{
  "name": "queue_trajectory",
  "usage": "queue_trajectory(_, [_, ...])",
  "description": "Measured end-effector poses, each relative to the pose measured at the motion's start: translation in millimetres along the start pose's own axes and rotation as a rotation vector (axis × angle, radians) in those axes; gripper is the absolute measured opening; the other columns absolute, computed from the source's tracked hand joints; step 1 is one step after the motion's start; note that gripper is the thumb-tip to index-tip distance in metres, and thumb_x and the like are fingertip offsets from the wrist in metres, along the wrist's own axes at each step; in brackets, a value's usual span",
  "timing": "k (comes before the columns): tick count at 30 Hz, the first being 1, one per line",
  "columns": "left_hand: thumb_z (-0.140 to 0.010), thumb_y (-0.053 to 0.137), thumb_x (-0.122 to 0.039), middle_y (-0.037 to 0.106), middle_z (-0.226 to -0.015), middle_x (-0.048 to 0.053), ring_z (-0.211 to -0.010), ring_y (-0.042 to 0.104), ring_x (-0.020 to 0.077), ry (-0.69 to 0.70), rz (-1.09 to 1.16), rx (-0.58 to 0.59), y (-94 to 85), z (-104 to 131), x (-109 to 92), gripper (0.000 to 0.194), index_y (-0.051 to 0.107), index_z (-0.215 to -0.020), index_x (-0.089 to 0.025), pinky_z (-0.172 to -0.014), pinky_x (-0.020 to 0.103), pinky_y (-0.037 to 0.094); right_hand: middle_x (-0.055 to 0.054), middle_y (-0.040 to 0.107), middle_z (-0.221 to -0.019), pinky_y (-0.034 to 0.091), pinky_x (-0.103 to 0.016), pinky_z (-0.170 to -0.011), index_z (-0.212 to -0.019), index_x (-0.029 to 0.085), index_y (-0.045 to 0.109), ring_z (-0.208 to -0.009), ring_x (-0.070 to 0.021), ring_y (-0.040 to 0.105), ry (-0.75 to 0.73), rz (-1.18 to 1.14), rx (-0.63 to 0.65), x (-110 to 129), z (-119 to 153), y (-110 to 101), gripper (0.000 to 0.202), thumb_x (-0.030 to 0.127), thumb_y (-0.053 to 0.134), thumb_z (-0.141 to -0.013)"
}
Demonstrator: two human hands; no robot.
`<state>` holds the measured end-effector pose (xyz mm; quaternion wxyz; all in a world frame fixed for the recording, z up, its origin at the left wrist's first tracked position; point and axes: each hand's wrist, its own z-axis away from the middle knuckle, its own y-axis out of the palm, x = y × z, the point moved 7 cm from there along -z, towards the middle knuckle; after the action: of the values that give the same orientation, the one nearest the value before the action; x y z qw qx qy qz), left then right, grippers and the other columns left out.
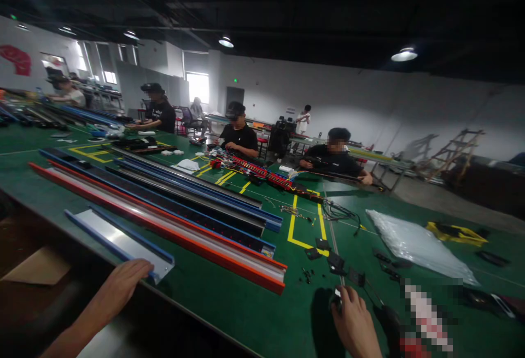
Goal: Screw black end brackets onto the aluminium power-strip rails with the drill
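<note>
My left hand (129, 279) is closed over the near right end of a short metal channel (110, 232) with blue side walls and a shiny pale floor. The channel lies slantwise along the front edge of the green table. My right hand (355, 320) is curled at the front right around a small dark object (337, 294) with a pale end. Fingers hide most of that object, so its kind is unclear. Just beyond, small black plates (336, 261) and tiny black pieces (307, 275) lie scattered. A long orange-red channel (172, 224) rests behind the short one.
Blue and black long channels (197, 205) lie farther back. A red wired assembly (262, 172) and loose black cables (340, 211) are mid-table. Clear plastic packaging (418, 243) and a yellow item (459, 233) lie right. Co-workers (240, 136) sit along the far side.
</note>
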<state>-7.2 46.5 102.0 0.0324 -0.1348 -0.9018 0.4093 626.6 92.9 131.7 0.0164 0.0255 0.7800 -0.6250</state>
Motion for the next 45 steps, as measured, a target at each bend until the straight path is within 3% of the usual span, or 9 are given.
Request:
queue_trajectory(5, [-0.089,0.043,-0.006,0.072,-0.095,0.001,-0.094,0.064,0.0162,0.366,0.133,-0.083,10.7,-5,-93,0.032,0.066,-0.105,-0.022,-0.090,0.027,0.046,-0.019,0.062,-0.129,0.048,-0.040,-0.087,-0.132,0.007,0.057,-0.118,-0.0341,0.055,0.021,0.035,0.085,3,7,11,0.044,0.017,0.039,-0.093])
queue_trajectory(11, [-0.087,0.034,0.002,0.068,-0.097,0.002,-0.096,0.061,0.0155,0.326,0.291,-0.009,30.1,-18,-185,0.041,0.062,-0.106,-0.020,-0.092,0.028,0.042,-0.016,0.065,-0.120,0.046,-0.039,-0.085,-0.133,0.011,0.056,-0.110,-0.0319,0.057,0.035,0.081,0.085,2,-1,-5,0.045,0.013,0.042,-0.090])
queue_trajectory(15, [-0.088,0.032,0.004,0.067,-0.094,0.002,-0.092,0.060,0.0156,0.275,0.392,-0.002,36.8,-28,-229,0.043,0.061,-0.107,-0.021,-0.091,0.030,0.039,-0.017,0.060,-0.131,0.044,-0.039,-0.086,-0.134,0.013,0.055,-0.112,-0.0323,0.055,0.057,0.074,0.100,0,-13,-14,0.048,0.010,0.041,-0.089])
queue_trajectory(21, [-0.087,0.035,0.004,0.065,-0.089,0.001,-0.085,0.059,0.0169,0.324,0.458,0.060,39.8,-46,-291,0.041,0.060,-0.107,-0.021,-0.086,0.031,0.039,-0.019,0.070,-0.107,0.041,-0.042,-0.084,-0.106,0.014,0.071,-0.113,-0.0370,0.053,0.061,0.012,0.177,-1,-22,-10,0.029,0.014,0.050,-0.085])
queue_trajectory(27, [-0.087,0.041,0.002,0.061,-0.086,0.002,-0.078,0.056,0.0189,0.417,0.425,0.166,48.0,-60,-345,0.031,0.057,-0.102,-0.020,-0.077,0.032,0.041,-0.018,0.069,-0.116,0.034,-0.047,-0.098,-0.117,0.015,0.066,-0.122,-0.0381,0.049,0.087,-0.137,0.181,-3,-15,-13,0.037,0.013,0.056,-0.082])
queue_trajectory(31, [-0.090,0.040,0.001,0.062,-0.084,0.002,-0.076,0.056,0.0186,0.465,0.406,0.123,51.7,-63,-368,0.028,0.057,-0.101,-0.019,-0.078,0.033,0.044,-0.023,0.064,-0.123,0.028,-0.048,-0.105,-0.126,0.009,0.060,-0.127,-0.0383,0.046,0.098,-0.362,0.172,15,-11,-21,0.041,0.013,0.046,-0.088])
queue_trajectory(34, [-0.092,0.039,-0.002,0.063,-0.084,0.003,-0.076,0.057,0.0184,0.466,0.393,0.099,54.6,-62,-373,0.027,0.058,-0.104,-0.018,-0.077,0.033,0.045,-0.018,0.070,-0.113,0.040,-0.036,-0.095,-0.129,0.011,0.058,-0.111,-0.0290,0.061,0.082,-0.634,0.234,53,-16,-19,0.041,0.025,0.042,-0.095])
queue_trajectory(40, [-0.093,0.039,-0.005,0.065,-0.088,0.004,-0.078,0.061,0.0197,0.498,0.331,0.064,58.4,-57,-369,0.028,0.057,-0.111,-0.017,-0.076,0.034,0.047,-0.009,0.075,-0.088,0.047,-0.031,-0.067,-0.096,0.011,0.070,-0.078,-0.0227,0.067,0.193,-1.090,0.399,138,-40,3,0.033,0.037,0.051,-0.092])
queue_trajectory(45, [-0.091,0.040,-0.003,0.065,-0.086,0.004,-0.077,0.061,0.0193,0.482,0.330,0.038,62.9,-54,-367,0.027,0.058,-0.104,-0.018,-0.074,0.033,0.047,-0.002,0.069,-0.088,0.053,-0.033,-0.067,-0.096,0.015,0.065,-0.071,-0.0157,0.064,0.345,-1.281,0.440,154,-45,10,0.031,0.045,0.058,-0.093])
